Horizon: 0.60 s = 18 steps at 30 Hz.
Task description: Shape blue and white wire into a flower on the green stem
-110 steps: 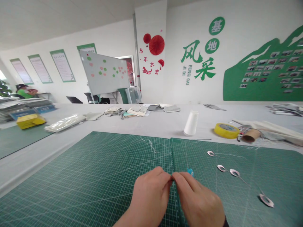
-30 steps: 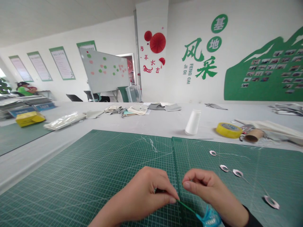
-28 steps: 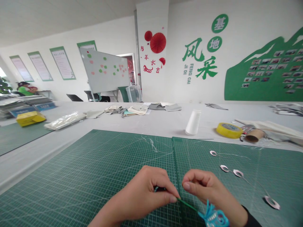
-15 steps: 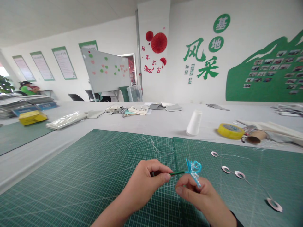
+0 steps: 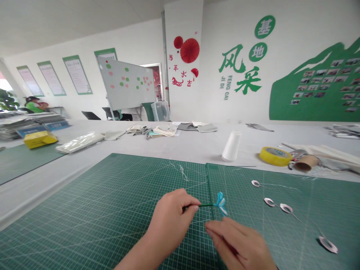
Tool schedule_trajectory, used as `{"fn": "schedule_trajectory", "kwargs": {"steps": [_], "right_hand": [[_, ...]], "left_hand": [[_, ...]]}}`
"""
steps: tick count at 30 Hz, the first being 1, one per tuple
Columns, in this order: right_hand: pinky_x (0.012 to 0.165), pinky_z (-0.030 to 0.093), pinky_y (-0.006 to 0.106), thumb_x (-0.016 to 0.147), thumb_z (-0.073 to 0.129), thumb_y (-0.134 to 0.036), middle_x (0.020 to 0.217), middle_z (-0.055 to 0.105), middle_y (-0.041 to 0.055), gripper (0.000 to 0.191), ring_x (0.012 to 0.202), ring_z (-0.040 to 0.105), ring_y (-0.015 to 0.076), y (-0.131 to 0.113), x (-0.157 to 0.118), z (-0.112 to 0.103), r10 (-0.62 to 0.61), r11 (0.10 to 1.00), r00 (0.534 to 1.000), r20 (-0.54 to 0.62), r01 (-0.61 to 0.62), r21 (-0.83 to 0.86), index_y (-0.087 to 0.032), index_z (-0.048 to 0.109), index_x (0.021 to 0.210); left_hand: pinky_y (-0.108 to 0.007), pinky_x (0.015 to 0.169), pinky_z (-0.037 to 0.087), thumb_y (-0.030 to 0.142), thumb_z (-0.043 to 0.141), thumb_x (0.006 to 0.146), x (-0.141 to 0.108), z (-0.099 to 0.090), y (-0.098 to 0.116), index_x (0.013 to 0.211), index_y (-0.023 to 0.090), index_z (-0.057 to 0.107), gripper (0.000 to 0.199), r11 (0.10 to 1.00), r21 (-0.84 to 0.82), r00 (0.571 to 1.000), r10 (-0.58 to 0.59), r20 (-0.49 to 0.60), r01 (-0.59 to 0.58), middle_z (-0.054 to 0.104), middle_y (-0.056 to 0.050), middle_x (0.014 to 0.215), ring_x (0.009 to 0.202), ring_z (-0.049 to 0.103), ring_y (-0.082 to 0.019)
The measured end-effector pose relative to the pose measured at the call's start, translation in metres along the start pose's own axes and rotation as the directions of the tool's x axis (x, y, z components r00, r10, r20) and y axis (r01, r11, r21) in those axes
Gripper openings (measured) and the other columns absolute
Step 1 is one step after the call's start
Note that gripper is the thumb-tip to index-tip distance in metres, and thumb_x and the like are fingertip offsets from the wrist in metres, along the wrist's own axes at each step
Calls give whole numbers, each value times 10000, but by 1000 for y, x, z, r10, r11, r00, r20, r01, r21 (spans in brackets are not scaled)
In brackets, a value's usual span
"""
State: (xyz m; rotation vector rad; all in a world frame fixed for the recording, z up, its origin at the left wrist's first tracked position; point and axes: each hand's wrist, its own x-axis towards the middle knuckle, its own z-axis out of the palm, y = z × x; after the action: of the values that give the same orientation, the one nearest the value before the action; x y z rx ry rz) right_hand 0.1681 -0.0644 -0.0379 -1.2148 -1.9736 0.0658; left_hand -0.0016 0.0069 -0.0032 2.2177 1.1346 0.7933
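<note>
My left hand [image 5: 176, 215] pinches the thin green stem [image 5: 206, 205] of a small blue craft flower [image 5: 221, 202] between thumb and forefinger. The stem points right, and pale bead-like dots run along the petals. Just below the flower is my right hand [image 5: 234, 240], apart from it, with thumb and forefinger pressed together; whatever those fingertips may hold is too small to make out. Both hands are over the green cutting mats [image 5: 135, 202]. Pinkish-white rings [image 5: 286, 208] with thin wires or threads lie to the right.
Behind the mats stand a white thread cone [image 5: 232, 146], a yellow tape roll [image 5: 275, 156] and a brown cardboard tube [image 5: 306, 162]. Loose white thread [image 5: 183, 172] lies on the mat. Fabric pieces [image 5: 165, 130], a plastic-wrapped packet [image 5: 80, 142] and a yellow box [image 5: 40, 139] are farther back.
The flower has turned on its stem, so its curled loop no longer shows. My right hand has dropped away from the petals, slightly down and toward me. My left hand keeps hold of the stem.
</note>
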Motion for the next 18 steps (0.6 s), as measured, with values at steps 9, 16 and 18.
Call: {"fn": "schedule_trajectory", "kwargs": {"steps": [9, 16, 18], "right_hand": [[516, 472, 257, 900, 505, -209, 668, 684, 30, 186, 555, 634, 160, 11, 2, -14, -69, 985, 986, -152, 43, -166, -203, 691, 904], [481, 381, 229, 860, 563, -315, 590, 576, -38, 156, 499, 501, 122, 15, 11, -22, 257, 957, 966, 6, -255, 141, -247, 680, 782], [458, 308, 240, 825, 581, -371, 504, 440, -60, 194, 463, 399, 121, 18, 13, -24, 383, 900, 919, 91, -393, 190, -239, 692, 736]], "left_hand": [[-230, 608, 399, 137, 538, 857, -5, -2, 5, 837, 244, 723, 214, 958, 127, 950, 225, 215, -255, 617, 23, 714, 682, 576, -122], [-200, 666, 405, 122, 608, 825, -8, -6, 10, 830, 228, 731, 162, 966, -2, 923, 249, 293, -260, 640, 35, 736, 717, 589, -95], [-200, 675, 405, 127, 637, 805, -8, -8, 11, 835, 233, 731, 145, 972, -20, 925, 230, 301, -235, 652, 40, 733, 715, 592, -94]]}}
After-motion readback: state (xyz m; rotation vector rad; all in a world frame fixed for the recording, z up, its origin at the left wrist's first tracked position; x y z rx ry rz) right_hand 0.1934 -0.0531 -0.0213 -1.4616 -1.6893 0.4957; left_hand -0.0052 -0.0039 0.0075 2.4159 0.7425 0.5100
